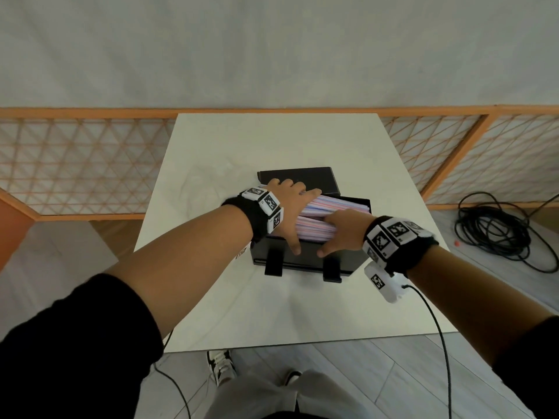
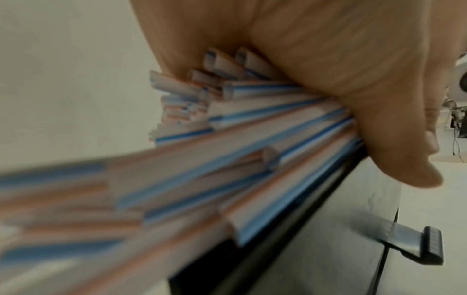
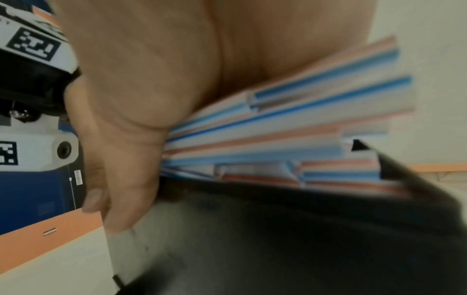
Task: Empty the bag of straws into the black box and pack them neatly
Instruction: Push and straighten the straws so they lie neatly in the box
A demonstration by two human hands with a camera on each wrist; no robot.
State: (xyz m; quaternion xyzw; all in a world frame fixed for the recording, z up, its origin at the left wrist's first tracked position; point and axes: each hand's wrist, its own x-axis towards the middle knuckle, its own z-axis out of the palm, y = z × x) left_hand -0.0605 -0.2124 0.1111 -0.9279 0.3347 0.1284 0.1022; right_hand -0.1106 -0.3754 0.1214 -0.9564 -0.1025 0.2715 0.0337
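A black box [image 1: 305,261] stands mid-table, heaped with blue, pink and white striped straws [image 1: 335,207] that rise above its rim. My left hand [image 1: 286,207] wraps the left end of the bundle, fingers over the top and thumb down across the box's front wall. My right hand [image 1: 341,228] grips the right part the same way. In the left wrist view the straws [image 2: 227,159] fan out from under my palm [image 2: 353,69] above the box wall [image 2: 328,239]. The right wrist view shows straws [image 3: 303,129] wedged under my palm [image 3: 151,79]. No bag is in view.
The black lid [image 1: 298,178] lies just behind the box. Two latches [image 1: 273,264] hang off the front wall. The white table [image 1: 242,297] is flanked by an orange lattice fence [image 1: 75,164]. A coiled black cable [image 1: 496,228] lies on the floor at the right.
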